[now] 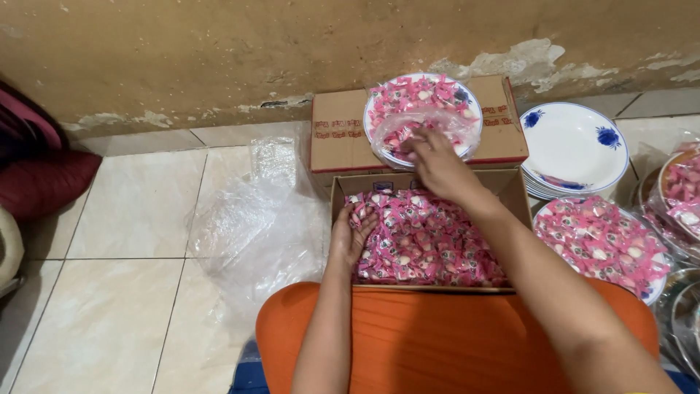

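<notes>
At twelve o'clock from the lap, an open cardboard box is seen, filled to the brim with small pink-wrapped sweets. Its left edge is met by the left hand, whose fingers are curled loosely over a few of the sweets; whether any are truly gripped cannot be told. Beyond the box, again at twelve o'clock, a second, closed carton is set against the wall, and on top of it a white plate is placed, heaped with the same pink sweets and partly covered by clear plastic film. The near rim of that plate is reached by the right hand, fingers bent down onto the sweets and film; a pinch on a sweet is suggested, yet it cannot be confirmed.

At two o'clock from the open box a stack of empty white plates with blue flower prints is seen on the floor. At three o'clock another filled plate of pink sweets is laid, and further right more wrapped plates are partly cut off by the frame edge. At nine o'clock a crumpled sheet of clear plastic is spread over the pale floor tiles. An orange garment is seen across the lap at six o'clock.
</notes>
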